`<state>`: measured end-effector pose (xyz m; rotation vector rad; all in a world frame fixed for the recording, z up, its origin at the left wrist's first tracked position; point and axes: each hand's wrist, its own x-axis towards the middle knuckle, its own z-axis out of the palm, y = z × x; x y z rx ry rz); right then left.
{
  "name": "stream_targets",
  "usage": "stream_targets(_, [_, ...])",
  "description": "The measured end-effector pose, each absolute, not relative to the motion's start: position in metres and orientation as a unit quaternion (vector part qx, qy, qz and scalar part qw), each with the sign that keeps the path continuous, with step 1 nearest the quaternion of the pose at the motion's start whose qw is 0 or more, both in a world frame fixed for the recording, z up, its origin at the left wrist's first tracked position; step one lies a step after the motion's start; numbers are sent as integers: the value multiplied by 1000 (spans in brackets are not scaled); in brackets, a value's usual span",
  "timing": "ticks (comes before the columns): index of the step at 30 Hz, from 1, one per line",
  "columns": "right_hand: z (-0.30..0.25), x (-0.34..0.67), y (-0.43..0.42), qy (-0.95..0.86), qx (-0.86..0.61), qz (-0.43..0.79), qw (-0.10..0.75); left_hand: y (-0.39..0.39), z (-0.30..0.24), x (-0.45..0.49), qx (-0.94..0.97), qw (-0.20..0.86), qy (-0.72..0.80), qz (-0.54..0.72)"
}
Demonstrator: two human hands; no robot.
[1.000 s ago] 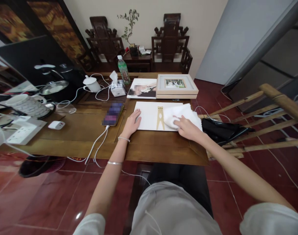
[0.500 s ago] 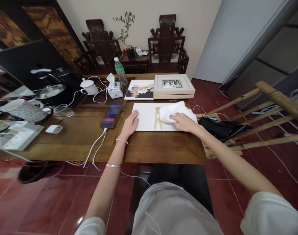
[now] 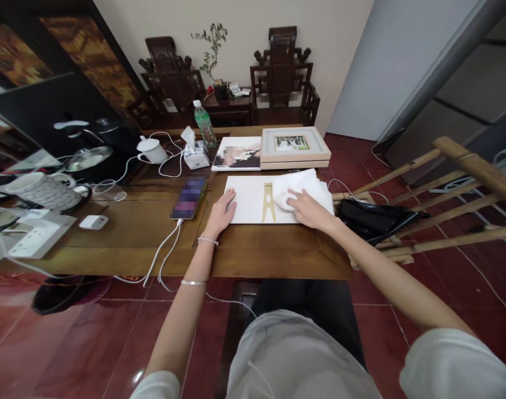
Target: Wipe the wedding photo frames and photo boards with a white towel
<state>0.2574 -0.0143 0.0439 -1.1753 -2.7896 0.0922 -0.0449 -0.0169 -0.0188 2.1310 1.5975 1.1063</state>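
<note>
A white board [image 3: 248, 206] with a gold clothespin-shaped stand [image 3: 268, 201] lies flat on the wooden table [image 3: 153, 233]. My left hand [image 3: 222, 209] rests flat on the board's left edge, fingers stretched out. My right hand [image 3: 305, 208] presses a bunched white cloth [image 3: 306, 185] onto the board's right part, fingers curled over the cloth. Behind the board lie a light framed photo [image 3: 294, 145] and a printed photo [image 3: 238, 153].
A phone [image 3: 188, 197] on a white cable lies left of the board. Farther left stand a tissue box [image 3: 195, 153], a green bottle [image 3: 204, 123], a white teapot [image 3: 152, 149], a power strip [image 3: 36, 235] and a kettle. A black bag [image 3: 373, 217] and bamboo rails [image 3: 452, 194] are at right.
My right hand has slid the cloth leftward across the board toward the gold stand. My left hand has stayed on the board's left edge.
</note>
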Motion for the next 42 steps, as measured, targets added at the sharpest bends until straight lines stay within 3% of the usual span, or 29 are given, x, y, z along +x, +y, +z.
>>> stream_targets(9, [74, 273, -95, -934, -341, 109, 10, -16, -20, -45, 736, 126, 546, 380])
stream_targets(13, [78, 270, -61, -927, -359, 107, -6, -17, -19, -45, 734, 131, 546, 382])
stream_targets(24, [53, 212, 34, -874, -457, 121, 109, -16, -19, -45, 736, 126, 546, 379])
stream_targets(36, [54, 201, -88, -938, -330, 107, 26, -18, -17, -44, 735, 133, 549, 375])
stream_targets(42, [67, 198, -79, -933, -332, 137, 8, -18, -16, -44, 734, 131, 550, 375])
